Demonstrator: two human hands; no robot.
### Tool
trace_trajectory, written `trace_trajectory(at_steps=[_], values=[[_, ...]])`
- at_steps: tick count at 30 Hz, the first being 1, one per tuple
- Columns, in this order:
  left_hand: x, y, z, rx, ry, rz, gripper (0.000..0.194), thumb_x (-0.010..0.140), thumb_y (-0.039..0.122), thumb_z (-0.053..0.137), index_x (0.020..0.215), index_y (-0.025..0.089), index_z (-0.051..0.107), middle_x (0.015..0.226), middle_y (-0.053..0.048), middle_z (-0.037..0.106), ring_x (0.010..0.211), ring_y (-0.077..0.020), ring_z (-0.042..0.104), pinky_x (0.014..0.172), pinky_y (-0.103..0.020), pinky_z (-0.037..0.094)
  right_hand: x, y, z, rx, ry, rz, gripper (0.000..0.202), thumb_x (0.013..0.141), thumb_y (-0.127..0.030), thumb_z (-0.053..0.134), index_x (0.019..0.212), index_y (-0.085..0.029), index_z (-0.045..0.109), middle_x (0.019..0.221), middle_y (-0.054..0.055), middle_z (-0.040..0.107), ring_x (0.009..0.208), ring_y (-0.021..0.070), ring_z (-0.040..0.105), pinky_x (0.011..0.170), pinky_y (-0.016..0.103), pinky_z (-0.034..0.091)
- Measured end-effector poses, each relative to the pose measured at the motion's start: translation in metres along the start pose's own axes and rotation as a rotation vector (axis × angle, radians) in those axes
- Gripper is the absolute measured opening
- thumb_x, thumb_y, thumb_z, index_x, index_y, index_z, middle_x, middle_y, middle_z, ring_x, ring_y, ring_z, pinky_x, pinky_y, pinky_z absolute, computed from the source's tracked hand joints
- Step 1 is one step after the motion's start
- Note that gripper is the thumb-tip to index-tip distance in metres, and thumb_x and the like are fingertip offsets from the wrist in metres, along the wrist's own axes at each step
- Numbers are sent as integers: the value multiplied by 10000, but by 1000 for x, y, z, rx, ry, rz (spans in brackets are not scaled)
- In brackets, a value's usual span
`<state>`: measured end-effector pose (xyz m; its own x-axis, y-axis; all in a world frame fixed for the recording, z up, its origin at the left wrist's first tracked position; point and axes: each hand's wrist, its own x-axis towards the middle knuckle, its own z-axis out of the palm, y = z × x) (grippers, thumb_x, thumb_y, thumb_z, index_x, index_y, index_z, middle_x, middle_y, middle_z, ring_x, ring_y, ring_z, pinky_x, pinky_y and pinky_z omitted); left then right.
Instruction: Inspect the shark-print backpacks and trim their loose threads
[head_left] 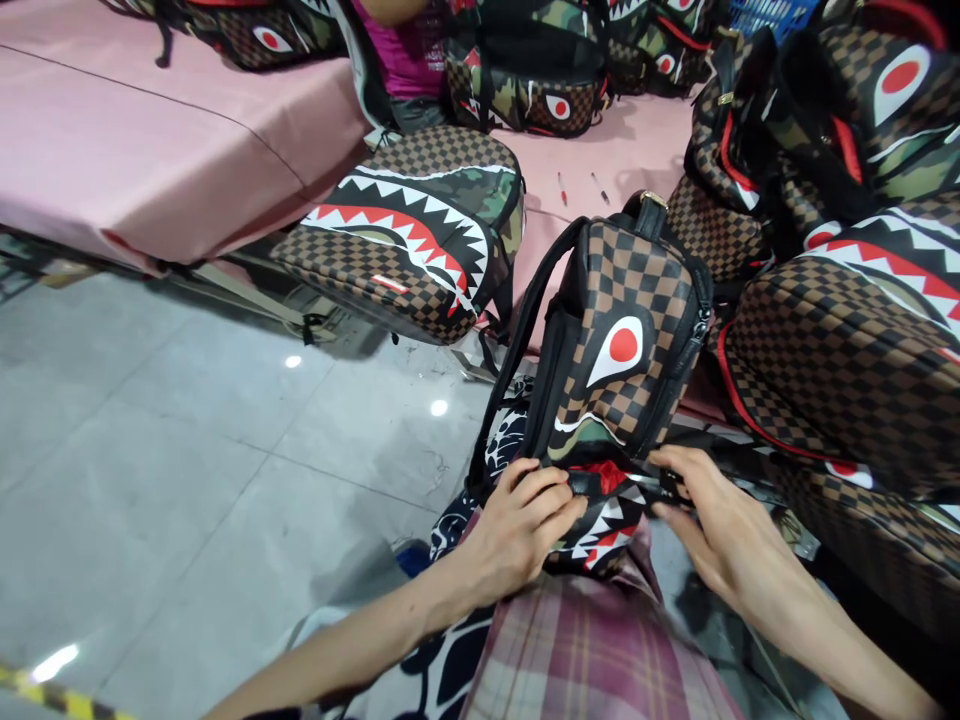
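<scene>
A brown-and-black checked backpack (626, 300) with a red-and-white eye and shark teeth leans between my lap and the pink table. Low on the bag, a zipped side opening gapes and shows red inside. My left hand (529, 515) is closed on the bag's edge beside this opening, fingers curled over the black trim. On the other side, my right hand (709, 500) pinches what look like small black-handled scissors (664, 487), their pale tip pointing at the opening. The blades are blurred and partly lost against the teeth print.
Another shark-print backpack (420, 220) lies at the table's edge, left of mine. Several more bags (862, 350) pile up on the right. Two pens (562, 188) rest on the pink table (225, 120). A person in a magenta top (409, 50) is across it. Grey tiled floor (210, 430) lies left.
</scene>
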<state>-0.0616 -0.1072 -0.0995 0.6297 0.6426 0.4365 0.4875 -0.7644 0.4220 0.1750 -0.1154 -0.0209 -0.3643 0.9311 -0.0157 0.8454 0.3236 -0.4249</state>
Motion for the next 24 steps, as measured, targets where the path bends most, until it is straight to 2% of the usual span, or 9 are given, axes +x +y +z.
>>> trace_trajectory(at_steps=[2, 4, 8, 10, 15, 24], values=[[1, 1, 0, 16, -28, -8, 260, 833, 144, 481, 1070, 164, 587, 953, -25, 655, 1032, -168, 501, 993, -377, 262, -4, -4, 3, -3, 17, 20, 291, 905, -259, 403, 1173, -195, 498, 1046, 79, 607, 902, 175, 610, 732, 274, 506], [1, 2, -1, 34, -40, -1, 261, 839, 144, 466, 1069, 151, 590, 957, -32, 654, 1025, -171, 498, 991, -385, 262, -7, -8, 12, -77, 33, 29, 278, 911, -286, 415, 1146, -213, 544, 928, 52, 643, 797, 163, 628, 658, 257, 494], [0, 2, 0, 51, -45, 35, 281, 852, 154, 438, 1089, 144, 589, 955, -47, 652, 1011, -175, 499, 986, -401, 271, -9, -27, 28, -283, 85, 135, 330, 913, -332, 421, 1211, -220, 509, 796, 20, 666, 621, 142, 632, 490, 232, 402], [-1, 0, 0, 59, -57, 47, 297, 857, 154, 426, 1109, 140, 582, 970, -55, 650, 1012, -181, 497, 986, -412, 270, -5, -40, 33, -336, 99, 210, 305, 907, -326, 423, 1163, -187, 513, 761, 19, 672, 572, 147, 629, 440, 236, 350], [-3, -5, -1, 48, -49, 76, 288, 863, 141, 416, 1093, 118, 587, 965, -55, 655, 1002, -185, 500, 991, -428, 258, 9, -61, 36, -351, 66, 275, 124, 866, -305, 477, 888, -195, 528, 639, -16, 646, 517, 153, 609, 436, 239, 301], [-5, -11, -2, 44, 41, 104, 218, 860, 132, 429, 935, 134, 634, 901, -41, 669, 996, -183, 515, 982, -424, 270, 21, -75, 41, -505, 74, 329, 101, 836, -296, 513, 812, -200, 530, 562, -20, 617, 467, 151, 586, 441, 245, 261]])
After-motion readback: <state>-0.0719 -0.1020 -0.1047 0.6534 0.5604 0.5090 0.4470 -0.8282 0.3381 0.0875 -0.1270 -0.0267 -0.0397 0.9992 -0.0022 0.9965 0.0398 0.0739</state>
